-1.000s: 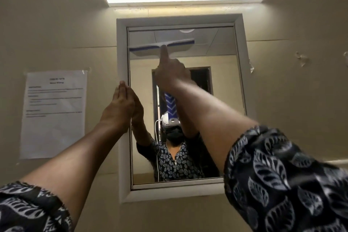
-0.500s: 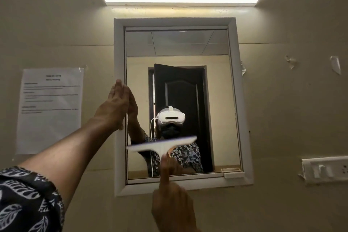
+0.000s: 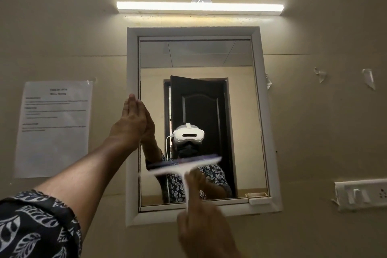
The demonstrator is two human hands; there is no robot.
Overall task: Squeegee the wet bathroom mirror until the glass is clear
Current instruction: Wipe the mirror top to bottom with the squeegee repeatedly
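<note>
A mirror (image 3: 209, 58) in a white frame (image 3: 132, 69) hangs on the beige wall. My right hand (image 3: 201, 230) grips the handle of a white squeegee (image 3: 184, 166), index finger stretched along it. The blade lies slightly tilted across the lower left part of the glass and is blurred by motion. My left hand (image 3: 132, 121) rests flat, fingers together, against the frame's left edge at mid height. The glass reflects a dark door and a person with a white headset.
A lit tube light (image 3: 199, 7) runs above the mirror. A printed paper sheet (image 3: 54, 128) is taped to the wall on the left. A white switch and socket plate (image 3: 362, 195) sits low on the right. Tape scraps (image 3: 368, 78) cling to the wall's upper right.
The squeegee went from the top of the glass down to the lower part and now sits slightly further left and blurred. My left hand stayed on the frame.
</note>
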